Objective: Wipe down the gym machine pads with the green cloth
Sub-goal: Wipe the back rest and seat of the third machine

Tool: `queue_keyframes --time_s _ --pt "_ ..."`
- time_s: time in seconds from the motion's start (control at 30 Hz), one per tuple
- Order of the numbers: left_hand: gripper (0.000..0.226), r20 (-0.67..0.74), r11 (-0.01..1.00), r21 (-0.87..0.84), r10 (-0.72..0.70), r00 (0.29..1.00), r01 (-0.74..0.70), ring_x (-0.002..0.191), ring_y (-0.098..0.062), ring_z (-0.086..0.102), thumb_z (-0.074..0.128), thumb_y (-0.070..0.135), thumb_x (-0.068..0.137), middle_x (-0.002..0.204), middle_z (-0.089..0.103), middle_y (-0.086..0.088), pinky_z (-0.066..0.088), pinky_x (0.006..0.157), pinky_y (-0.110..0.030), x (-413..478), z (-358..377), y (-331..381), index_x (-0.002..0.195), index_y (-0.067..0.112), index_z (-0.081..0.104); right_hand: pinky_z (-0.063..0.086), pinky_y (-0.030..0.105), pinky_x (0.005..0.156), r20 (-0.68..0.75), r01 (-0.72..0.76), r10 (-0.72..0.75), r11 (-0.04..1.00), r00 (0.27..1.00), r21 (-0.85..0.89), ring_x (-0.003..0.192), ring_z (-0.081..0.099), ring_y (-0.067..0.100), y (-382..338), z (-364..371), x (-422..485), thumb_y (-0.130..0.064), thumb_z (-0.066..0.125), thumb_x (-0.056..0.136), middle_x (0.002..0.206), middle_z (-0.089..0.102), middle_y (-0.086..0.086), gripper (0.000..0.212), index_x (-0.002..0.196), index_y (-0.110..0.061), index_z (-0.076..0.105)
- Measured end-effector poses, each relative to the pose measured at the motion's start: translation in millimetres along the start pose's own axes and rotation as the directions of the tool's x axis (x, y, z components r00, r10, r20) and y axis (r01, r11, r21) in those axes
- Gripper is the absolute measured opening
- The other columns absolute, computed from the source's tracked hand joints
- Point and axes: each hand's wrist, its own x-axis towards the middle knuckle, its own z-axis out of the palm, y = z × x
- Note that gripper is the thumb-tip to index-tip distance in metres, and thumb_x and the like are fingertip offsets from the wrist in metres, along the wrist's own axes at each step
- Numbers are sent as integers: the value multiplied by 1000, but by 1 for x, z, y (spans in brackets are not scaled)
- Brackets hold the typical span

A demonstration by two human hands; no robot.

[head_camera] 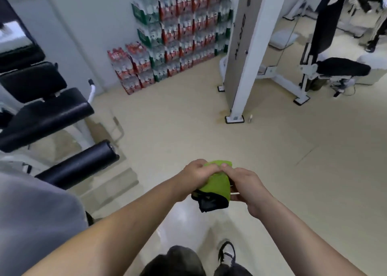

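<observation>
A green cloth (216, 184) with a black edge is bunched between both hands over the floor, in front of my body. My left hand (195, 174) grips its left side with curled fingers. My right hand (244, 180) pinches its right side. A gym machine stands to my left with black pads: a roller pad (81, 165) closest to me, a longer roller pad (48, 118) above it, and a flat seat pad (31, 81) farther back. Both hands are well to the right of these pads and touch none of them.
Stacked packs of bottled water (171, 35) line the far wall. A white machine post (247, 52) stands ahead on the beige floor. Another machine with a black seat (343, 68) is at the far right. My shoe (227, 252) shows below.
</observation>
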Motion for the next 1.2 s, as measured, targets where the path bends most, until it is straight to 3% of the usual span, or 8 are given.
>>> queue_keyframes --time_s 0.13,0.23,0.33,0.53,0.77,0.9,1.0,1.2 --pt "44 -121 998 -55 -39 992 33 78 -17 65 69 44 77 94 66 0 47 62 -26 38 -60 34 107 12 63 61 35 66 97 4 8 992 995 -124 74 73 22 -71 40 69 -44 71 94 102 78 15 51 108 5 69" --pt "36 -254 989 -149 -48 966 10 76 -19 62 69 40 79 90 64 -1 46 63 -28 66 -118 49 100 11 64 57 29 56 186 42 -4 979 983 -198 70 73 20 -120 90 116 -41 69 96 95 78 12 42 102 0 72" --pt "25 -354 976 -218 -70 933 -10 71 -19 58 69 38 79 82 60 0 42 60 -27 92 -179 61 87 16 59 59 31 61 257 82 -10 960 966 -269 73 73 22 -163 147 160 -42 67 97 101 79 14 45 106 2 72" --pt "31 -493 946 -323 -141 858 -30 75 -19 62 70 41 77 87 65 -1 46 61 -27 156 -323 82 94 15 62 54 27 56 359 126 -2 938 933 -322 69 71 19 -242 267 254 -40 64 100 89 76 5 40 108 -1 72" --pt "36 -682 900 -426 -253 686 -91 90 -23 70 67 43 74 98 72 -4 58 78 -39 196 -437 106 101 20 63 61 40 76 443 158 40 902 896 -402 76 70 22 -315 372 325 -43 65 98 87 76 2 32 98 -13 73" --pt "26 -729 867 -484 -324 603 -120 90 -20 68 66 36 84 99 69 -3 56 77 -35 234 -502 113 102 20 60 59 34 65 495 183 71 876 866 -446 77 68 22 -358 434 379 -41 67 97 84 73 2 31 96 -11 72" --pt "19 -759 863 -490 -351 549 -126 89 -17 66 65 32 87 98 68 -1 55 75 -33 260 -540 123 102 23 58 56 36 65 544 238 82 837 835 -493 73 65 22 -389 471 419 -38 67 97 85 69 5 33 95 -5 69" --pt "23 -834 892 -427 -326 445 -146 93 -13 65 64 36 84 97 68 6 55 79 -33 298 -627 174 103 25 62 56 36 62 640 345 36 818 768 -460 66 65 21 -469 550 482 -31 64 101 80 68 6 24 85 -14 65"
